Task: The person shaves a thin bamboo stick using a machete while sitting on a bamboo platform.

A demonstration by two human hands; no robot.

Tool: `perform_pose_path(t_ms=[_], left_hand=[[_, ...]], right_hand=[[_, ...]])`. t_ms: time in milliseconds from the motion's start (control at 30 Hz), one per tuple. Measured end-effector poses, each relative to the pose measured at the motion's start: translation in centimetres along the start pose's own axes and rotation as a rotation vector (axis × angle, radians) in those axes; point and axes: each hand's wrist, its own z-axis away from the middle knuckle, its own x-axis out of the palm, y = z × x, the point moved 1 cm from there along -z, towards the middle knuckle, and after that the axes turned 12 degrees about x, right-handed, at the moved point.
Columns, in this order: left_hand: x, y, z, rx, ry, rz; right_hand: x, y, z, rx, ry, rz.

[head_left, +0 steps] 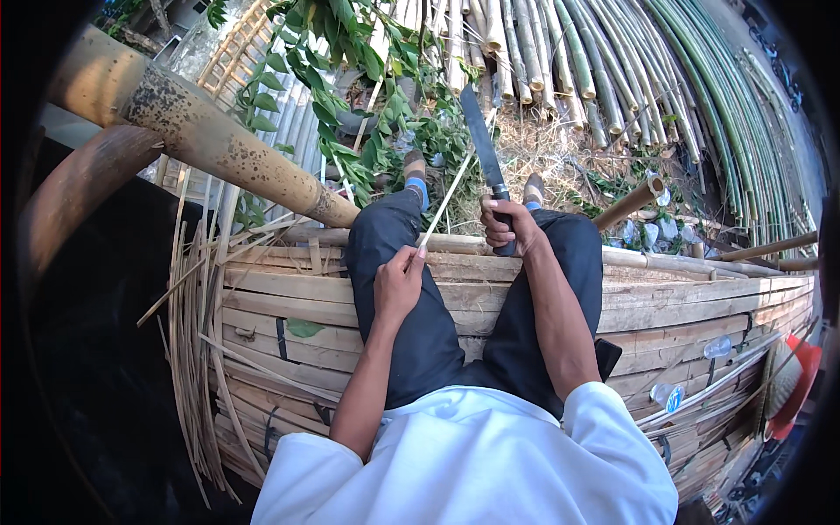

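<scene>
My left hand (400, 278) pinches the near end of a thin, pale bamboo strip (450, 193) above my left knee. The strip slants away from me, up and to the right. My right hand (513, 226) is closed around the black handle of a long knife (480, 136), held over my right knee. Its broad dark blade points away from me and leans slightly left. The strip's far part meets the line of the blade; whether they touch I cannot tell.
I sit on a stack of split bamboo slats (289, 302). Long thin strips (206, 350) hang at its left side. A thick bamboo pole (236, 149) crosses the upper left. Bamboo poles (604, 79) lie ahead, beyond leafy branches (376, 140). Plastic bottles (667, 396) and a hat (792, 385) are at right.
</scene>
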Motion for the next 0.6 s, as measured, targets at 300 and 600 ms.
perform_pose_path(t_ms=[300,600], left_hand=[[-0.3,-2.7,-0.1,0.048,0.040,0.217],[-2.6,-2.1,-1.3,-0.311,0.130,0.742]], right_hand=[[0.5,1.2,-0.1,0.187,0.179,0.141],[0.5,1.9,0.1,0.341,0.636,0.572]])
